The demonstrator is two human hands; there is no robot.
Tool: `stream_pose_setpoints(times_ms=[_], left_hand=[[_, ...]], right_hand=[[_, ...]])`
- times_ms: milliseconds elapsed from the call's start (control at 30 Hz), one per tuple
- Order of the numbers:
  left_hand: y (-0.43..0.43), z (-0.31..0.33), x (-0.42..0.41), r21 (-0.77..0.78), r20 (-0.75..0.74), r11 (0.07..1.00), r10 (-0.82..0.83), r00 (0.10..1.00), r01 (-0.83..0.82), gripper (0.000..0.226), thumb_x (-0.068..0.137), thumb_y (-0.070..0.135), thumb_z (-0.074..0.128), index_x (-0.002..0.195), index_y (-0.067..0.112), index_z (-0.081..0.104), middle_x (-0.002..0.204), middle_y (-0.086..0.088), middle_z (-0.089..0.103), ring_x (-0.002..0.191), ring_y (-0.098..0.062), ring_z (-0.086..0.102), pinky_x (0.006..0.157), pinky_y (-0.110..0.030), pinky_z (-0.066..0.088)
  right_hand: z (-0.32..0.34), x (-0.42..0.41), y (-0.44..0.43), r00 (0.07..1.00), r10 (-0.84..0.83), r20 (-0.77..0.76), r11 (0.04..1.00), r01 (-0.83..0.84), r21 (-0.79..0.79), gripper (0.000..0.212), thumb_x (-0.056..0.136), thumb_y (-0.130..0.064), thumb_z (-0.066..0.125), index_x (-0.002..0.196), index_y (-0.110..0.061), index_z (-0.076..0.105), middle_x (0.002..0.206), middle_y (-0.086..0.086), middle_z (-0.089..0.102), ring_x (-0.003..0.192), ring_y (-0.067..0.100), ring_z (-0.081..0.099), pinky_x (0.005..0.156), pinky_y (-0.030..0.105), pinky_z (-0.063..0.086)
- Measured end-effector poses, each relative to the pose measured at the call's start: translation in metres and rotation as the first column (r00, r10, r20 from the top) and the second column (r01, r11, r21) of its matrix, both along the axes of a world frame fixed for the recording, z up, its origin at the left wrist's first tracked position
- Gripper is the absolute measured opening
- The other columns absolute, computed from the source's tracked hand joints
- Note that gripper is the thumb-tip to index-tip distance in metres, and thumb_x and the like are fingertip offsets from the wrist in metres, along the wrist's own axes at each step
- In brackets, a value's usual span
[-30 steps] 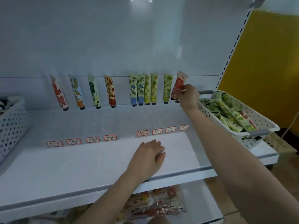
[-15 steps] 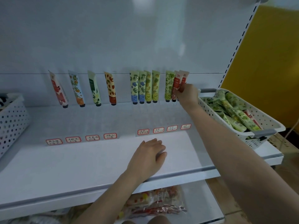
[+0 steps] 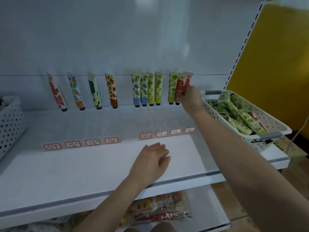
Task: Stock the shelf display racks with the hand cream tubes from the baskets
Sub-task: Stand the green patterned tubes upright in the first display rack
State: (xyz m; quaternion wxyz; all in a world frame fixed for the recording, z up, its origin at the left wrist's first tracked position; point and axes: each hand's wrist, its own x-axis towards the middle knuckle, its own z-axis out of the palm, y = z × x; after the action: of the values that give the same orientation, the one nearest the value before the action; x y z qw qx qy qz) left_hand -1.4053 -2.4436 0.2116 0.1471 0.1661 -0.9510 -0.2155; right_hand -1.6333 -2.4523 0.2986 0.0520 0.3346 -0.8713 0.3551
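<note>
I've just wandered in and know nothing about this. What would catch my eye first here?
The row of colourful hand cream tubes standing along the back of the white shelf draws the eye first. At its right end the right hand holds a red tube, next to a white basket piled with green tubes. The left hand rests on the shelf in front.

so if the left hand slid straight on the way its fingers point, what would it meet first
Probably the labelled front lip of the right display rack, just ahead of the left hand; the shelf between looks bare, though depth is unclear.
</note>
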Motion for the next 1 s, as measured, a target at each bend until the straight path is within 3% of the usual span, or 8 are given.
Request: stream_pose_setpoints(times_ms=[100, 200, 333, 500, 667, 800, 933, 1000], left_hand=[[-0.001, 0.000, 0.000, 0.001, 0.011, 1.000, -0.003, 1.000, 0.003, 0.036, 0.097, 0.030, 0.040, 0.110, 0.007, 0.064, 0.118, -0.007, 0.062, 0.117, -0.017, 0.049, 0.104, -0.018, 0.017], [0.000, 0.000, 0.000, 0.010, 0.023, 1.000, 0.005, 1.000, -0.005, 0.039, 0.095, 0.033, 0.038, 0.108, 0.006, 0.064, 0.117, -0.008, 0.062, 0.116, -0.018, 0.049, 0.108, -0.027, 0.025], [0.000, 0.002, 0.000, 0.014, 0.016, 1.000, 0.004, 1.000, -0.005, 0.042, 0.095, 0.035, 0.037, 0.107, 0.006, 0.065, 0.116, -0.008, 0.063, 0.115, -0.018, 0.051, 0.107, -0.028, 0.028], [0.000, 0.003, 0.001, 0.014, 0.007, 1.000, 0.000, 1.000, 0.000, 0.057, 0.089, 0.044, 0.026, 0.106, 0.006, 0.065, 0.114, -0.008, 0.063, 0.114, -0.018, 0.051, 0.106, -0.028, 0.028], [0.000, 0.005, 0.001, 0.038, -0.026, 0.999, -0.012, 1.000, 0.013, 0.080, 0.073, 0.053, 0.009, 0.103, 0.006, 0.066, 0.113, -0.008, 0.064, 0.112, -0.018, 0.050, 0.103, -0.029, 0.031], [0.001, 0.007, 0.001, 0.038, -0.015, 0.999, -0.007, 1.000, 0.007, 0.076, 0.074, 0.051, 0.011, 0.099, 0.005, 0.066, 0.110, -0.009, 0.064, 0.108, -0.016, 0.048, 0.097, -0.029, 0.034], [0.001, 0.007, 0.001, 0.042, 0.031, 0.999, 0.014, 0.999, -0.015, 0.048, 0.088, 0.038, 0.030, 0.091, 0.005, 0.064, 0.095, -0.009, 0.064, 0.093, -0.020, 0.055, 0.093, -0.037, 0.043], [0.001, 0.009, 0.002, 0.045, 0.041, 0.999, 0.021, 0.999, -0.023, 0.031, 0.094, 0.027, 0.042, 0.094, 0.005, 0.065, 0.097, -0.007, 0.064, 0.092, -0.019, 0.056, 0.093, -0.035, 0.044]], right_hand=[[0.000, 0.001, 0.002, 1.000, 0.015, 0.015, 0.999, -0.014, -0.028, 0.024, 0.094, -0.018, 0.051, 0.076, -0.004, 0.058, 0.070, 0.009, 0.054, 0.049, 0.008, 0.040, 0.043, 0.022, 0.025], [-0.001, 0.001, 0.002, 1.000, 0.010, 0.020, 1.000, -0.009, -0.030, 0.028, 0.095, -0.020, 0.050, 0.070, -0.006, 0.054, 0.061, 0.005, 0.050, 0.047, 0.006, 0.038, 0.041, 0.019, 0.022], [-0.004, 0.002, 0.002, 1.000, -0.008, 0.016, 0.999, 0.008, -0.047, 0.044, 0.094, -0.018, 0.051, 0.053, -0.016, 0.037, 0.051, -0.004, 0.039, 0.045, 0.006, 0.032, 0.039, 0.018, 0.018], [-0.004, 0.005, 0.003, 0.999, -0.019, 0.045, 0.997, 0.023, -0.079, 0.041, 0.094, -0.018, 0.051, 0.055, -0.018, 0.037, 0.054, -0.004, 0.041, 0.047, 0.007, 0.035, 0.042, 0.022, 0.020], [-0.001, 0.010, 0.007, 0.997, 0.023, 0.069, 0.993, -0.015, -0.114, 0.024, 0.093, -0.022, 0.054, 0.077, -0.005, 0.060, 0.072, 0.008, 0.060, 0.057, 0.015, 0.048, 0.044, 0.022, 0.026], [0.005, 0.018, 0.015, 0.997, 0.022, 0.075, 0.995, -0.014, -0.094, 0.033, 0.095, -0.022, 0.053, 0.063, -0.015, 0.045, 0.068, 0.002, 0.054, 0.061, 0.018, 0.045, 0.045, 0.019, 0.025], [0.019, 0.033, 0.026, 0.997, 0.041, 0.068, 0.998, -0.037, -0.059, 0.018, 0.094, -0.020, 0.053, 0.096, -0.003, 0.057, 0.094, 0.016, 0.062, 0.082, 0.026, 0.055, 0.052, 0.025, 0.033], [0.032, 0.039, 0.037, 0.996, 0.031, 0.086, 0.999, -0.028, -0.034, 0.025, 0.094, -0.017, 0.052, 0.110, 0.001, 0.056, 0.107, 0.018, 0.063, 0.100, 0.031, 0.057, 0.072, 0.031, 0.041]])
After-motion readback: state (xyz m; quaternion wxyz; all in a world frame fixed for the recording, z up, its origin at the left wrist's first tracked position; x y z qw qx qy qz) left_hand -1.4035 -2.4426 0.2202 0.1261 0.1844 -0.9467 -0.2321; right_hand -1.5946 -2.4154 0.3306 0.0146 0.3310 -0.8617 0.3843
